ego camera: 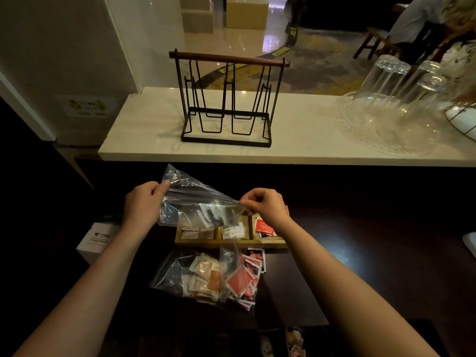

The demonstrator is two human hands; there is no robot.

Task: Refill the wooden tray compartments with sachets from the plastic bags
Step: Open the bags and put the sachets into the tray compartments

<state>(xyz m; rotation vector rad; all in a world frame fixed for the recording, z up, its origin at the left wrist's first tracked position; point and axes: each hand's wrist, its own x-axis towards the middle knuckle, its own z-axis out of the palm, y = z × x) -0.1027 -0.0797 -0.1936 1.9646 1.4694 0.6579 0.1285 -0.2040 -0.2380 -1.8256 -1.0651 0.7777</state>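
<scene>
A clear plastic bag (pixel 198 202) hangs stretched between my hands above the wooden tray (pixel 231 244). My left hand (pixel 143 204) pinches its left top edge and my right hand (pixel 265 206) pinches the right corner. A few pale sachets show through the bag's lower part. The tray holds brownish sachets on the left, white ones in the middle and red sachets (pixel 264 226) on the right. Nearer to me lie a bag of beige and white sachets (pixel 198 278) and a bag of red sachets (pixel 244 278).
A white box (pixel 96 240) stands left of the tray on the dark counter. Behind, a raised marble ledge (pixel 296 135) carries a black wire rack (pixel 226 99), upturned glasses (pixel 386 81) and a glass dish at the right.
</scene>
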